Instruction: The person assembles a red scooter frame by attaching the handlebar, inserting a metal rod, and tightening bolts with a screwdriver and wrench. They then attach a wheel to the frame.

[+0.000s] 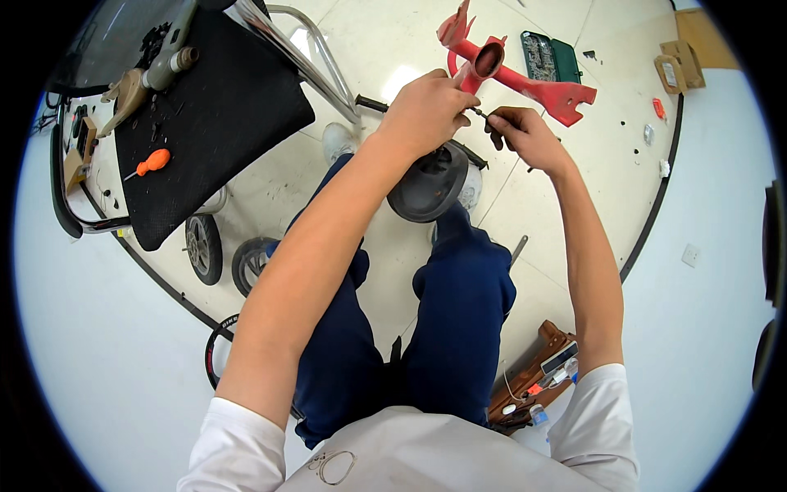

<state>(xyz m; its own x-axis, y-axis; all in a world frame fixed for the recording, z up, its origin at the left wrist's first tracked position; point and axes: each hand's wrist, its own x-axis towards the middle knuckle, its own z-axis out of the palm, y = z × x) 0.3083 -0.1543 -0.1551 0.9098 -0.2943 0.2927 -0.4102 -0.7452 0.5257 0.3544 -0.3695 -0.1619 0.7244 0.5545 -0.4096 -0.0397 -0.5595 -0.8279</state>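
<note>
Just beyond my knees is a red metal bicycle frame (529, 86), its round open tube end facing up. My left hand (428, 111) is closed against its near left part, and the fingertips are partly hidden. To the right, my right hand (525, 135) pinches a thin dark rod (480, 113), whose tip points at the frame beside my left fingers. Most of that rod is covered by the fingers, so its kind cannot be made out. Under my hands sits a black bicycle saddle (428, 184), between my lower legs. A black-gripped bar (373, 104) crosses behind it.
At left stands a black chair (217, 123) bearing an orange-handled screwdriver (153, 162) and a heat-gun-like tool (152, 78). Small wheels (204, 246) lie beneath it. Beyond the frame is an open green socket case (566, 61). Cardboard boxes (682, 66) and a brown stool (533, 369) are at right.
</note>
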